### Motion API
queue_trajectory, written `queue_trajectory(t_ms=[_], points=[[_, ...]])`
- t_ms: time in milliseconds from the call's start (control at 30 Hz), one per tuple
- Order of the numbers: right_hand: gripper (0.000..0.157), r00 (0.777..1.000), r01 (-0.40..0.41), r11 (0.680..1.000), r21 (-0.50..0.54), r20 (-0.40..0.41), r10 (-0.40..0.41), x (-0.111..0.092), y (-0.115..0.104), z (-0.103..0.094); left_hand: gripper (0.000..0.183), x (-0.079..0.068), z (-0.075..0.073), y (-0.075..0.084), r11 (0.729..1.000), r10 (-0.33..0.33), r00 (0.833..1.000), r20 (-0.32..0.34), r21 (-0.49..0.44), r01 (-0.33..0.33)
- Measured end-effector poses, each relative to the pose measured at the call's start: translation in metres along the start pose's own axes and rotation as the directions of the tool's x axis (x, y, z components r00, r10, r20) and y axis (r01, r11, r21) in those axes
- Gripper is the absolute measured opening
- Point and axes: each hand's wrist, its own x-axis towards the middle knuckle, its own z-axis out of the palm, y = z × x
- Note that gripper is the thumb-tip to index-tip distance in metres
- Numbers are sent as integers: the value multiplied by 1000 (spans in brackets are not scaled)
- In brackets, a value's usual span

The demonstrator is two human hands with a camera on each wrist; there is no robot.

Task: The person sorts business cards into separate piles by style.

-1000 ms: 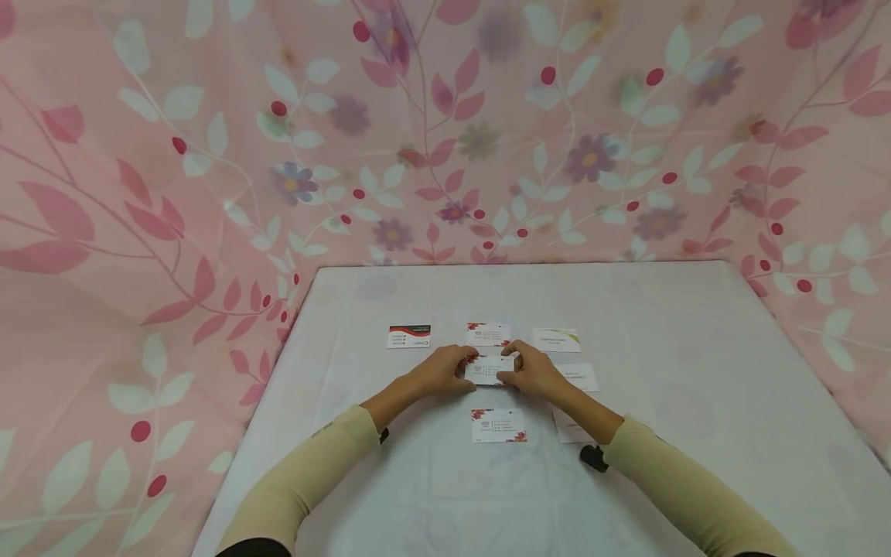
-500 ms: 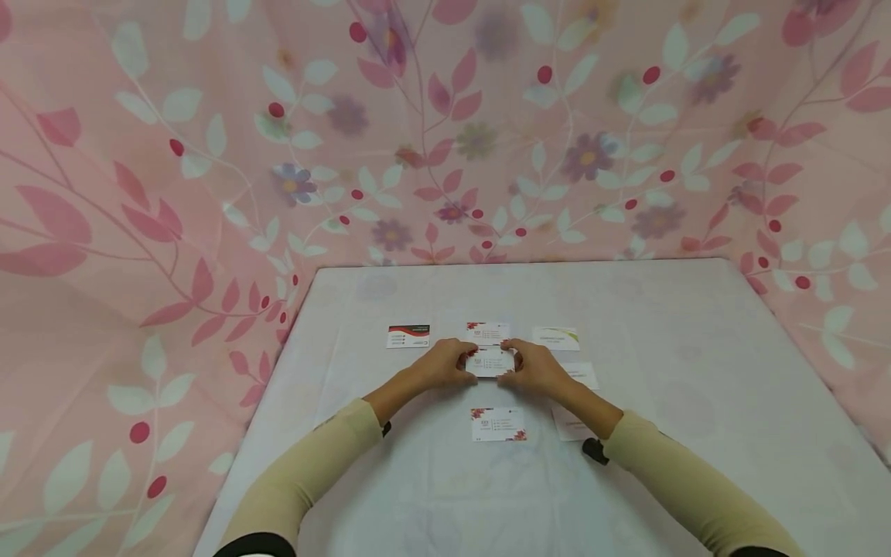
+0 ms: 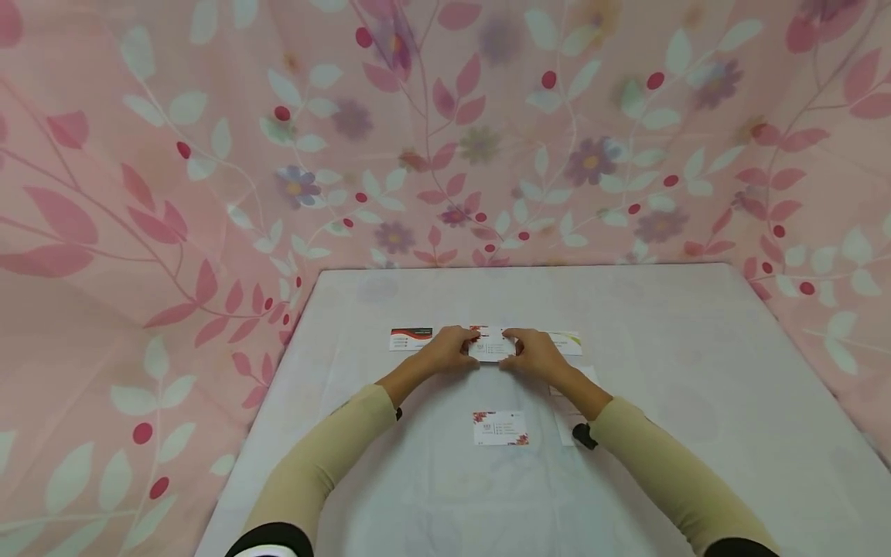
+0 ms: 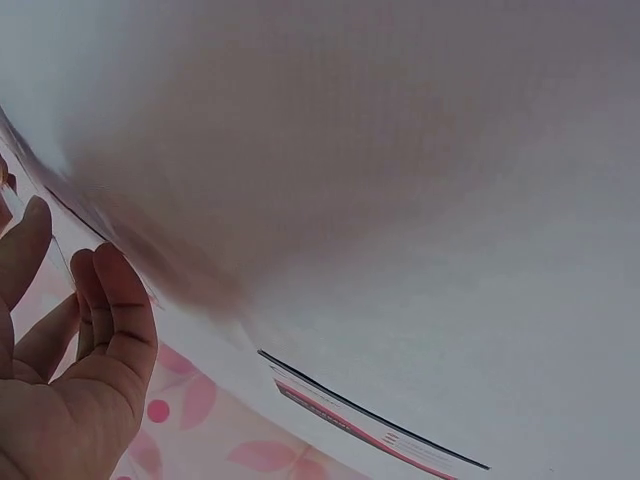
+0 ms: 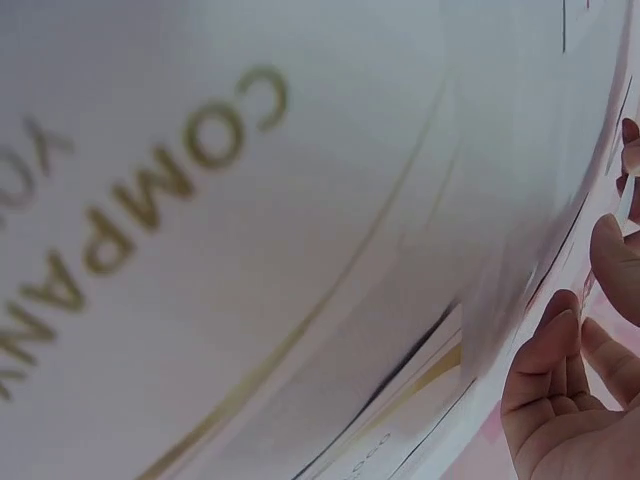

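Observation:
Both hands hold one white business card (image 3: pixel 492 350) with red floral corners at the middle of the table, raised off the cloth. My left hand (image 3: pixel 448 352) pinches its left edge and my right hand (image 3: pixel 541 357) pinches its right edge. The top strip of a matching floral card shows just behind it; the rest is hidden. Nearer the front, another floral business card (image 3: pixel 500 428) lies flat. In the left wrist view my left fingers (image 4: pixel 120 300) are curled toward the card, seen edge-on. The right fingers (image 5: pixel 555 350) curl likewise in the right wrist view.
A red and black business card (image 3: pixel 411 340) lies left of the left hand. Beyond the right hand is a green-trimmed card (image 3: pixel 568 343). More white cards (image 3: pixel 565 428) are partly hidden under the right forearm. A floral pink curtain (image 3: pixel 445 155) hangs behind the white-clothed table (image 3: pixel 647 348).
Both hands have carried the floral card away from the person, toward the back row. It now overlaps the far floral card in view, which showed fully before.

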Motion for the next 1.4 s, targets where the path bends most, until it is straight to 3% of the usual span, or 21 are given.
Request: queue_trajectory(t_ms=[233,467,633,833,1067,1400], points=[[64,1000,-10,1000,28,14,9,7,6,2,66,5,0,-2,999,-48,999,3,-15,48],[64,999,-40,999,10,-2,40,17,10,-2,62,22,-3,-2,997,-65,997,31,-32,66],[63,999,-48,999,-8,7,48,27,10,-2,61,31,-5,-4,993,-116,992,46,-22,117],[61,996,-70,996,-53,50,73,31,8,-1,60,35,-6,-8,987,-159,983,94,-18,161],[60,992,-109,993,-38,57,111,33,2,-6,61,38,-13,-9,981,-177,981,85,-64,182],[60,991,-104,993,-56,84,109,33,1,-3,64,41,-9,-16,980,-183,980,83,-69,189]])
